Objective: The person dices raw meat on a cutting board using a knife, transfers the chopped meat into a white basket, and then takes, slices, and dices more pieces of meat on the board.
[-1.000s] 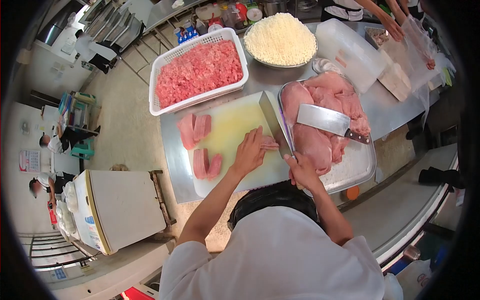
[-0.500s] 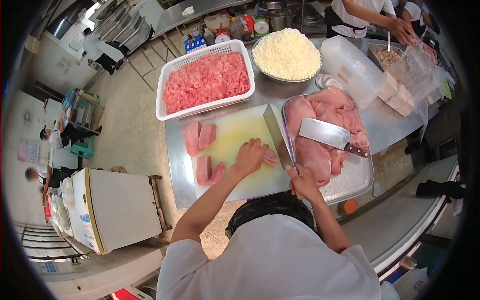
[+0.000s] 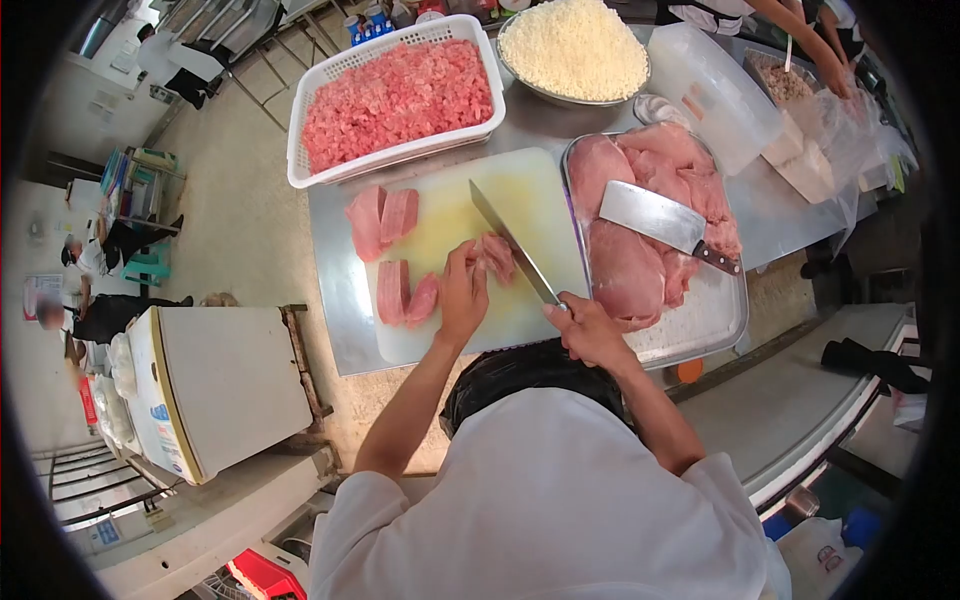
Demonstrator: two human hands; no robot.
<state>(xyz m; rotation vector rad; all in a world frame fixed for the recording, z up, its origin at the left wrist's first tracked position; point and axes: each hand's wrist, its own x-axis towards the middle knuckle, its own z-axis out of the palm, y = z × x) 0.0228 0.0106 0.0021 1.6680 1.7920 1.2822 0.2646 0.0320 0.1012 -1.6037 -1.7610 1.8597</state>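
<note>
My right hand (image 3: 592, 332) is closed round the handle of a long knife (image 3: 517, 243), its blade pointing up and left over the white cutting board (image 3: 535, 180). The blade lies by a small piece of meat (image 3: 497, 258). My left hand (image 3: 463, 292) touches that piece's left side, fingers bent close together. Several cut meat pieces (image 3: 393, 290) rest on the board's left part. To the right, a metal tray (image 3: 690, 337) holds large raw meat pieces (image 3: 625, 270) with a cleaver (image 3: 652, 215) lying on top.
A white basket (image 3: 296, 150) of diced meat stands behind the board, beside a bowl (image 3: 560, 98) heaped with pale crumbs. A clear plastic container (image 3: 715, 95) lies at the back right. Another person's hands (image 3: 835, 75) are near a plastic bag (image 3: 845, 125). A white freezer (image 3: 235, 385) stands left.
The knife has moved left, away from the tray's edge, and its blade is now beside the small meat piece. My left hand has turned more upright beside that piece. The view has shifted.
</note>
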